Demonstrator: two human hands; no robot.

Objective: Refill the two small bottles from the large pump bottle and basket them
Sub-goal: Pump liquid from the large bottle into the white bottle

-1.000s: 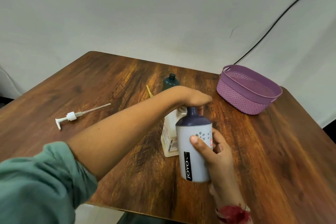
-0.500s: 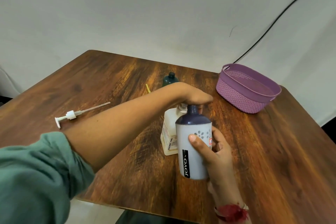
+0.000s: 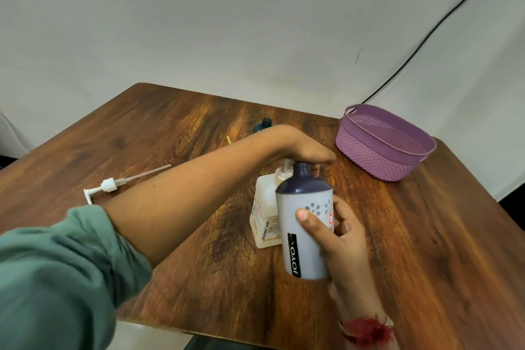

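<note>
A cream large pump bottle [image 3: 265, 216] stands on the wooden table [image 3: 170, 128]. My left hand [image 3: 306, 150] lies palm down on its white pump head [image 3: 285, 169], fingers stretched to the right. My right hand [image 3: 343, 241] grips a grey small bottle [image 3: 304, 236] with a dark blue top, held upright with its open neck just under the left hand beside the pump spout. A teal small bottle [image 3: 262, 125] stands behind my left forearm, mostly hidden. The purple basket [image 3: 383, 150] sits at the back right with nothing visible in it.
A loose white pump with a long tube [image 3: 110, 185] lies on the table at the left. A short yellow strip [image 3: 229, 139] lies near the teal bottle. A black cable [image 3: 426, 37] runs down the wall behind the basket.
Almost nothing differs: my left hand stays on the pump head and my right hand keeps the grey bottle at the spout. Only the view shifts slightly.
</note>
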